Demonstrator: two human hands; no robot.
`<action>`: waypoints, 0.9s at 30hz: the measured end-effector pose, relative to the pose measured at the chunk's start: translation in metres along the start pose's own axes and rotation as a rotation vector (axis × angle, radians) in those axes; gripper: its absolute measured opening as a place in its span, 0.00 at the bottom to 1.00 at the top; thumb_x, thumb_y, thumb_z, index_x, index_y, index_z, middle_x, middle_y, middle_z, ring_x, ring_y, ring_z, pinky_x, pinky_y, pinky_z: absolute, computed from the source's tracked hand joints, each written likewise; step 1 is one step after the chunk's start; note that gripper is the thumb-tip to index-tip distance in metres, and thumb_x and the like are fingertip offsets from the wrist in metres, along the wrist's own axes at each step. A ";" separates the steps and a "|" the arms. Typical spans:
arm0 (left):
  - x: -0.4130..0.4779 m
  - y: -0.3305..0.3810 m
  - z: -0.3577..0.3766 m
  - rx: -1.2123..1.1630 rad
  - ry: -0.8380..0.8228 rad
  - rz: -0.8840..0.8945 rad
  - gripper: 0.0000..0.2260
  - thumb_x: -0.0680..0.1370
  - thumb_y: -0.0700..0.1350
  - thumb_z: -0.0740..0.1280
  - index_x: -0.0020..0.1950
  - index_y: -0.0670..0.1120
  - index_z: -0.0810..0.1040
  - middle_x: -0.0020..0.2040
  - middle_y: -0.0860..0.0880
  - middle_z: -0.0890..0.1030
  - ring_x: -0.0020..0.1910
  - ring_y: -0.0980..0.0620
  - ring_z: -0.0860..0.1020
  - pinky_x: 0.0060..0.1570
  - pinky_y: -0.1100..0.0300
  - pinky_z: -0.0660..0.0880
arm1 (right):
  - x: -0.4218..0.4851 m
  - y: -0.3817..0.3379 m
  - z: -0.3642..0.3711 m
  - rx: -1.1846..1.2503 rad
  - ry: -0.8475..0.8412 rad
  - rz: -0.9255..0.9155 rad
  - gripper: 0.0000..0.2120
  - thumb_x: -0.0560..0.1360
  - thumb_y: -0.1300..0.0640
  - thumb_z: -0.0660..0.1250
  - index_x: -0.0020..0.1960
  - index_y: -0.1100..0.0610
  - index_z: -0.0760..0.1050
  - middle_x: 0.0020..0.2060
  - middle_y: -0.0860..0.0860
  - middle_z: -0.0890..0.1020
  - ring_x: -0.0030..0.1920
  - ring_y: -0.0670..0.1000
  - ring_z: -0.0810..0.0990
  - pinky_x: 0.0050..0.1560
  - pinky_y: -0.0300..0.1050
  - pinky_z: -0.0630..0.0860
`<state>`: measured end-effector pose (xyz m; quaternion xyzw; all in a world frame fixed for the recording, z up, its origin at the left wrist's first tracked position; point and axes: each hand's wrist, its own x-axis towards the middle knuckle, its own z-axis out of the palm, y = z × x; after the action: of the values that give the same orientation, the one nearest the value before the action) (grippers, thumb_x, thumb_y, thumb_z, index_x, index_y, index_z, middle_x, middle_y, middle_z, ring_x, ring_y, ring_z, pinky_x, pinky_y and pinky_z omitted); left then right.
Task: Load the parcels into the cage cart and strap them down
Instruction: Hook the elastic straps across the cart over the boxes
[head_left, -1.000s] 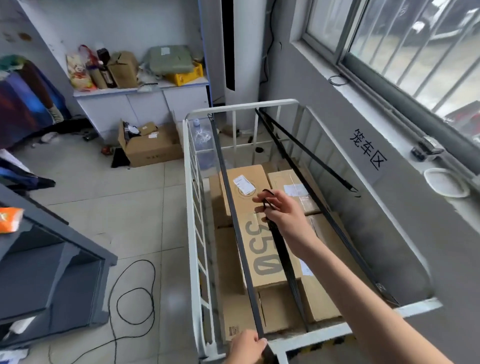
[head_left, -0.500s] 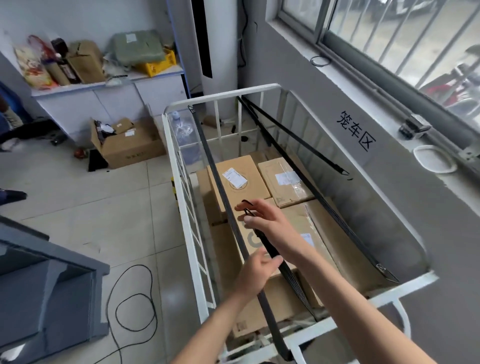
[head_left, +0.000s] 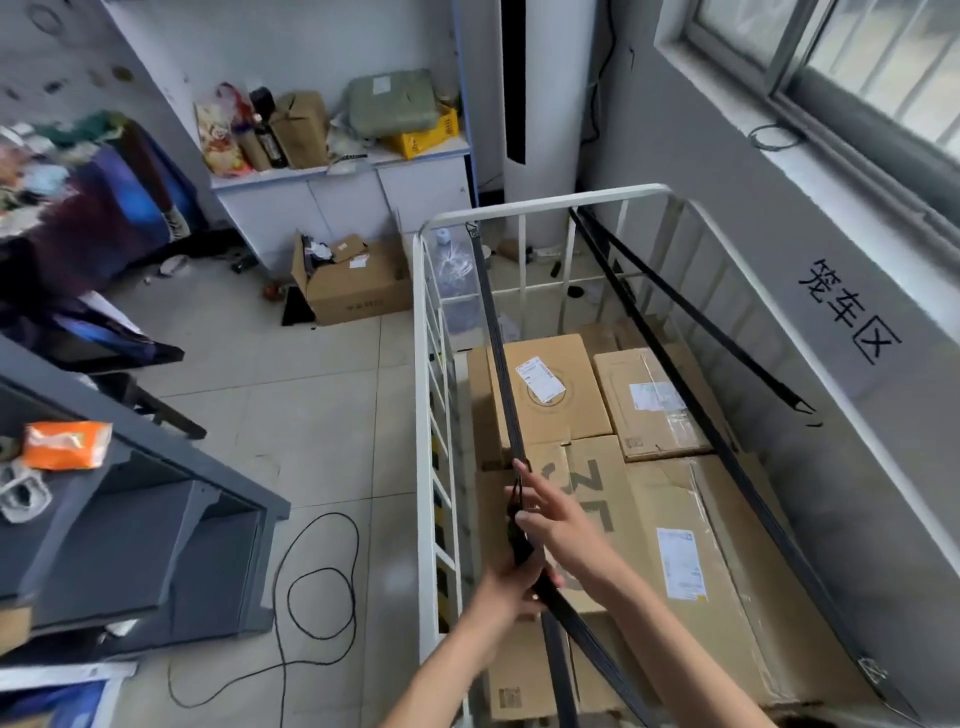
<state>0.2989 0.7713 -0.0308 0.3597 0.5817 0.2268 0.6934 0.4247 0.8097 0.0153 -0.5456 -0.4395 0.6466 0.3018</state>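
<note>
While left grip (head_left: 508, 590) and right grip (head_left: 560, 522) clamp the flat black strap (head_left: 493, 338), brown labelled parcels (head_left: 550, 410) sit packed below.

Both forearms run off the bottom edge; the left hand (head_left: 509, 590) is closed round the strap (head_left: 493, 332), its fingers mostly hidden; whether the right hand (head_left: 563, 522) pinches the strap cannot be told; the strap's lower end leaves the frame; the cage cart (head_left: 423, 364) loses its near rail there; the parcels' (head_left: 727, 571) labels (head_left: 540, 382) are too small to read; the desk (head_left: 171, 452) is cut off at the left; the clutter (head_left: 62, 171) beyond is blurred.
</note>
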 end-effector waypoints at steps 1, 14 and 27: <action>0.002 -0.002 -0.004 -0.014 0.018 -0.024 0.14 0.83 0.52 0.62 0.55 0.44 0.80 0.46 0.45 0.86 0.49 0.47 0.85 0.54 0.47 0.82 | 0.003 0.004 0.002 0.002 -0.029 0.010 0.29 0.82 0.66 0.60 0.74 0.39 0.66 0.63 0.42 0.78 0.65 0.41 0.74 0.58 0.32 0.72; 0.052 -0.002 -0.057 -0.071 0.149 -0.181 0.12 0.82 0.46 0.65 0.57 0.38 0.80 0.49 0.41 0.86 0.49 0.46 0.86 0.47 0.50 0.83 | 0.034 0.069 0.025 0.033 0.016 0.202 0.14 0.83 0.52 0.63 0.68 0.52 0.70 0.58 0.48 0.81 0.56 0.42 0.81 0.50 0.34 0.78; 0.167 0.041 -0.109 -0.150 0.252 -0.217 0.09 0.77 0.43 0.73 0.51 0.38 0.82 0.47 0.40 0.86 0.46 0.43 0.83 0.49 0.49 0.79 | 0.152 0.053 0.039 -0.310 0.095 0.205 0.09 0.81 0.48 0.60 0.47 0.49 0.75 0.35 0.44 0.81 0.33 0.44 0.79 0.38 0.43 0.75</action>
<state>0.2341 0.9453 -0.1138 0.2108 0.6807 0.2370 0.6604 0.3574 0.9095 -0.0984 -0.6574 -0.4610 0.5722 0.1670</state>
